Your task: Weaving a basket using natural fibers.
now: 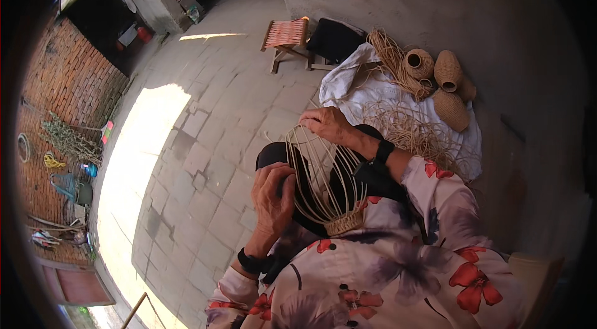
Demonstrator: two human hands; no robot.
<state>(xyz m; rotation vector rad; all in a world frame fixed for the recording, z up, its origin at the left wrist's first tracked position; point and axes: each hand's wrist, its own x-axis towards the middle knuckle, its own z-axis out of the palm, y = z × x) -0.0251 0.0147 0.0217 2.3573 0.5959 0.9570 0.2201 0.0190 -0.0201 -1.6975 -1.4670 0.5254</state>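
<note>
**On the lap, a half-woven frame held between two hands**

On the lap of the person, over dark trousers, I see a basket frame [323, 180] of thin pale cane ribs. Its woven base [344, 224] points toward the body and the free ribs go up and away, bending together at the top. I judge it is kept this way so the base rests firm against the lap while the loose ends stay within reach.

The left hand [273, 195] is closed around the ribs on the left side of the frame, fingers curled, and I think it steadies the shape. The right hand [326, 124] is at the top, its fingers bent over the rib ends where they meet, gripping them together. Both wrists carry a dark band.

To the right on the paved ground lies a white cloth [354, 89], and on it a loose heap of cane strands [410, 133], near the right arm, probably so material is easy to take. Farther on the cloth stand three finished woven vessels [444, 80], brown, round with narrow mouths, touching each other. Behind them is a small folding stool [286, 37] with an orange woven seat.

I find no package or label here; at the far left, by the brick wall [68, 86], small coloured things are too little to tell
</note>
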